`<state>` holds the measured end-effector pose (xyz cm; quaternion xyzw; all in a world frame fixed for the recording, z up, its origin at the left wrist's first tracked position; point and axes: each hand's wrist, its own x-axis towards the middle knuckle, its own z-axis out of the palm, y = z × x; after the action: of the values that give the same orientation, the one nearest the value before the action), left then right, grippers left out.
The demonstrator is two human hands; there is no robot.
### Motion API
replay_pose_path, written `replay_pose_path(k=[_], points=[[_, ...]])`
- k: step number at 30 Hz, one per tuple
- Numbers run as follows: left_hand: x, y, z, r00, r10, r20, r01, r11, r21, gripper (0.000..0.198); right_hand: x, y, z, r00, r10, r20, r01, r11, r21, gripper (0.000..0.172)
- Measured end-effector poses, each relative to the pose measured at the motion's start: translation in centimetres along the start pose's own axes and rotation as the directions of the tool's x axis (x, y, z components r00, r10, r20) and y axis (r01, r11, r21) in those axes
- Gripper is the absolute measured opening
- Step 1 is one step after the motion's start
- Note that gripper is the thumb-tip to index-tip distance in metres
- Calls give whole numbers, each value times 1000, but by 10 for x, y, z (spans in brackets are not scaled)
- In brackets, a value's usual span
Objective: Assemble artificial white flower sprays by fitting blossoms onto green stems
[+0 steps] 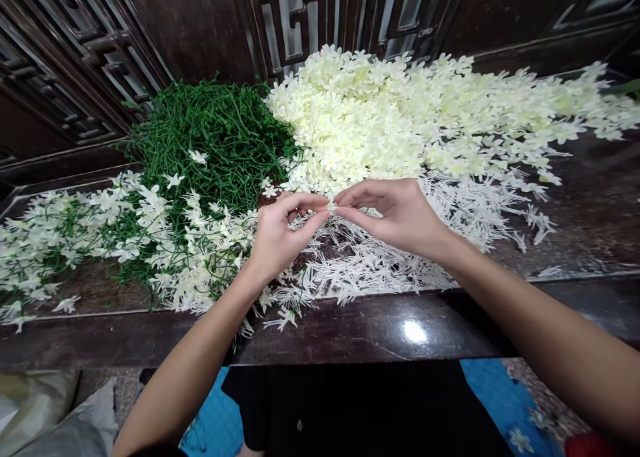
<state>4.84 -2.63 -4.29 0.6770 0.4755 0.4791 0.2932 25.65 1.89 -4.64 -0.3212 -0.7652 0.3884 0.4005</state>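
My left hand (287, 227) and my right hand (395, 213) meet over the middle of the bench, fingertips pinched together. Between them is a small white artificial flower (331, 207), gripped from both sides; its finer parts are too small to make out. Just behind the hands rises a heap of cream flower heads (360, 123). Below and to the right of them lie many thin white stamen-like pieces (385, 270). Green plastic stems (210, 137) are piled behind my left hand. Flowers joined to green stems (150, 223) spread out to the left.
Everything lies on a dark polished wooden bench (370, 330) with a carved lattice back (295, 17). A few loose pieces sit near its front edge. Pale sacks (85, 410) rest on the floor at lower left, and blue material (505, 397) shows below the bench.
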Motion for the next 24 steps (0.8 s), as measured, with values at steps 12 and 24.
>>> replay_pose_path(k=[12, 24], points=[[5, -2, -6, 972, -214, 97, 224, 970, -100, 17, 0, -9, 1, 994, 56, -93, -44, 990, 133, 7], [7, 1, -7, 969, -213, 124, 232, 957, -176, 14, -1, -12, 0, 998, -42, -44, 46, 995, 94, 2]])
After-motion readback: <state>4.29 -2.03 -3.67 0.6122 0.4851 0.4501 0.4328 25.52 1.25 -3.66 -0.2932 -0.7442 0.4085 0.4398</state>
